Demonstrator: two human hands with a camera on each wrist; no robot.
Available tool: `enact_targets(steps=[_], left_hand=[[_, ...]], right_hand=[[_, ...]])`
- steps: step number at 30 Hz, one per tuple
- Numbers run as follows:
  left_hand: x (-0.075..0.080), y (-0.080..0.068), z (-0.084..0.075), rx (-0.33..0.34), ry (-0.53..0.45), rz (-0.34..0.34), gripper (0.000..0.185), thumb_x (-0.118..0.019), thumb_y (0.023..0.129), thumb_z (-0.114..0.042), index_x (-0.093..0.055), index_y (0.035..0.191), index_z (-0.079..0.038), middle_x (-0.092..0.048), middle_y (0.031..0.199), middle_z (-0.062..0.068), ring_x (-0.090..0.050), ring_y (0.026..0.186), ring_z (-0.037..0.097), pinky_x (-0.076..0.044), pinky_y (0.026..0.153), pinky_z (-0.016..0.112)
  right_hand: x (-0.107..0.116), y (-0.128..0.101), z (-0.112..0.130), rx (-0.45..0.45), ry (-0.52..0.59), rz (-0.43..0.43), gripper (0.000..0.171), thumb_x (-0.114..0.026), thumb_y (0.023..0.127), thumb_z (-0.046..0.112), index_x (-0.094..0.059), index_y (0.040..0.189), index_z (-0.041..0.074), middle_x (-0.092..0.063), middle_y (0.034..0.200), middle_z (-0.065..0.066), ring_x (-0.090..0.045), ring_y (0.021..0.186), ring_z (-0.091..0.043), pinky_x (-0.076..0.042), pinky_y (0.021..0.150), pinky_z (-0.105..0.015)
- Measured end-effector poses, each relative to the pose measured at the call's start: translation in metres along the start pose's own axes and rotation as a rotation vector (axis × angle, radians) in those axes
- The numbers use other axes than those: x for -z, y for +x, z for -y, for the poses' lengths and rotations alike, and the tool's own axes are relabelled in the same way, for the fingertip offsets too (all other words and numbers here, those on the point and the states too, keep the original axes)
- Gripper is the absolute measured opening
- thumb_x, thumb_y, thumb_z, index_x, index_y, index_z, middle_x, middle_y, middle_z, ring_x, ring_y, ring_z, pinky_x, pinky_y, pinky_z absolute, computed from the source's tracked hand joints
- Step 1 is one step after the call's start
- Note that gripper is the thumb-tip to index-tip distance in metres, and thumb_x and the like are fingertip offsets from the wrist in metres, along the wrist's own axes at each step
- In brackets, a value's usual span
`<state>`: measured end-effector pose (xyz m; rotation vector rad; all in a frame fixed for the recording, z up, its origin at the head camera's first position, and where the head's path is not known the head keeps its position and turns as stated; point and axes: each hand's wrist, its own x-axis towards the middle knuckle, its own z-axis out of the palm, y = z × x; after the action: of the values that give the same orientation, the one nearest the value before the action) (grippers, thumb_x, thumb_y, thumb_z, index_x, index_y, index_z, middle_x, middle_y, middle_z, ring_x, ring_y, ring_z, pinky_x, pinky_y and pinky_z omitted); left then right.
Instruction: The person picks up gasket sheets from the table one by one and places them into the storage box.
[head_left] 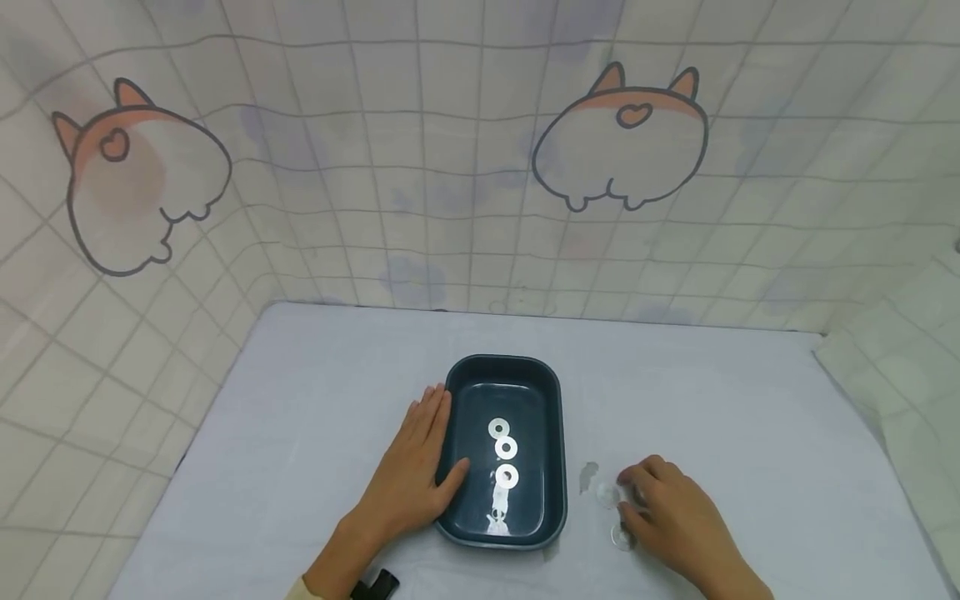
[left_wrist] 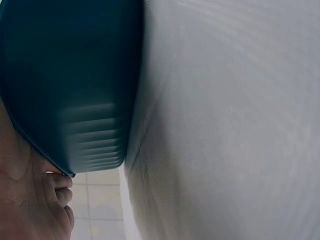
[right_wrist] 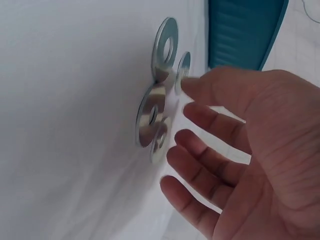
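A dark teal tray (head_left: 551, 433) stands mid-table with three metal washers (head_left: 506, 450) in a row inside it. My left hand (head_left: 412, 479) lies flat against the tray's left wall, fingers straight, thumb over the rim. In the left wrist view the tray wall (left_wrist: 65, 75) fills the top left, with my left hand (left_wrist: 30, 205) below it. Right of the tray, my right hand (head_left: 667, 517) hovers over several loose washers (head_left: 606, 496) on the cloth. In the right wrist view its fingers (right_wrist: 210, 150) are spread and relaxed just beside the washers (right_wrist: 150, 120), holding nothing.
A white cloth (head_left: 300, 417) covers the table. A tiled curtain with cartoon animal prints (head_left: 622, 142) closes off the back and both sides. A small black object (head_left: 378, 585) sits at my left wrist near the front edge.
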<state>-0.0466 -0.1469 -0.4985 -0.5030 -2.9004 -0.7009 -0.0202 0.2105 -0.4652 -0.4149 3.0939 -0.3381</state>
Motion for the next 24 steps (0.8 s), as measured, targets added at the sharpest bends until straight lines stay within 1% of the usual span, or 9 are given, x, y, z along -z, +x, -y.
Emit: enact_targets(steps=[3, 5, 8, 11, 12, 13, 19, 24], left_hand=[[-0.001, 0.002, -0.002, -0.003, -0.004, 0.019, 0.094, -0.061, 0.100, -0.047, -0.014, 0.170, -0.005, -0.009, 0.181, 0.006, -0.010, 0.169, 0.023, -0.020, 0.137, 0.049], [-0.001, 0.002, -0.003, -0.007, 0.002, 0.025, 0.094, -0.060, 0.101, -0.048, -0.014, 0.170, -0.004, -0.008, 0.181, 0.006, -0.010, 0.169, 0.023, -0.019, 0.138, 0.048], [-0.002, 0.001, -0.003, -0.003, 0.009, 0.026, 0.094, -0.059, 0.101, -0.050, -0.013, 0.170, -0.006, -0.009, 0.181, 0.006, -0.009, 0.169, 0.022, -0.009, 0.140, 0.038], [-0.002, 0.000, -0.002, -0.002, 0.013, 0.015, 0.093, -0.060, 0.102, -0.049, -0.013, 0.170, -0.006, -0.012, 0.181, 0.008, -0.009, 0.169, 0.021, 0.004, 0.138, 0.026], [-0.002, 0.000, -0.002, -0.002, 0.011, 0.012, 0.093, -0.060, 0.101, -0.049, -0.014, 0.170, -0.007, -0.013, 0.180, 0.008, -0.010, 0.169, 0.021, 0.007, 0.136, 0.023], [-0.002, -0.001, -0.002, -0.006, 0.012, 0.005, 0.093, -0.060, 0.101, -0.049, -0.014, 0.170, -0.006, -0.015, 0.180, 0.009, -0.011, 0.169, 0.022, 0.008, 0.136, 0.022], [-0.002, -0.002, 0.000, 0.000, 0.006, -0.004, 0.093, -0.061, 0.101, -0.049, -0.015, 0.170, -0.006, -0.012, 0.181, 0.007, -0.012, 0.169, 0.023, 0.003, 0.138, 0.027], [0.000, -0.002, -0.001, -0.006, -0.006, -0.006, 0.093, -0.062, 0.100, -0.047, -0.017, 0.170, -0.005, -0.011, 0.181, 0.005, -0.014, 0.169, 0.025, -0.011, 0.139, 0.038]], right_hand=[[-0.001, -0.004, -0.004, -0.017, -0.013, -0.021, 0.023, -0.087, 0.080, 0.015, -0.078, 0.101, 0.014, -0.070, 0.098, 0.002, -0.057, 0.082, -0.008, -0.053, 0.067, -0.031], [-0.001, -0.006, -0.007, -0.025, -0.020, -0.019, 0.023, -0.087, 0.080, 0.015, -0.078, 0.101, 0.015, -0.070, 0.097, 0.002, -0.058, 0.082, -0.009, -0.052, 0.067, -0.031], [-0.001, -0.008, -0.008, -0.032, -0.018, -0.008, 0.024, -0.087, 0.080, 0.015, -0.077, 0.101, 0.015, -0.070, 0.096, 0.003, -0.058, 0.082, -0.008, -0.051, 0.066, -0.030], [0.000, -0.008, -0.010, -0.029, -0.014, -0.019, 0.024, -0.087, 0.080, 0.012, -0.077, 0.102, 0.014, -0.070, 0.096, 0.002, -0.059, 0.081, -0.008, -0.052, 0.066, -0.030], [0.000, -0.008, -0.010, -0.030, -0.014, -0.022, 0.025, -0.087, 0.080, 0.012, -0.077, 0.102, 0.014, -0.070, 0.095, 0.002, -0.060, 0.081, -0.009, -0.053, 0.066, -0.030], [0.000, -0.009, -0.011, -0.029, -0.015, -0.026, 0.025, -0.086, 0.080, 0.011, -0.077, 0.103, 0.014, -0.070, 0.096, 0.002, -0.060, 0.081, -0.009, -0.053, 0.066, -0.031], [-0.001, -0.011, -0.013, -0.033, -0.008, -0.036, 0.026, -0.087, 0.080, 0.012, -0.077, 0.104, 0.014, -0.070, 0.096, 0.001, -0.061, 0.082, -0.011, -0.054, 0.067, -0.033], [-0.001, -0.013, -0.014, -0.054, -0.007, -0.020, 0.025, -0.086, 0.081, 0.015, -0.076, 0.103, 0.012, -0.070, 0.096, 0.001, -0.062, 0.083, -0.013, -0.056, 0.069, -0.037]])
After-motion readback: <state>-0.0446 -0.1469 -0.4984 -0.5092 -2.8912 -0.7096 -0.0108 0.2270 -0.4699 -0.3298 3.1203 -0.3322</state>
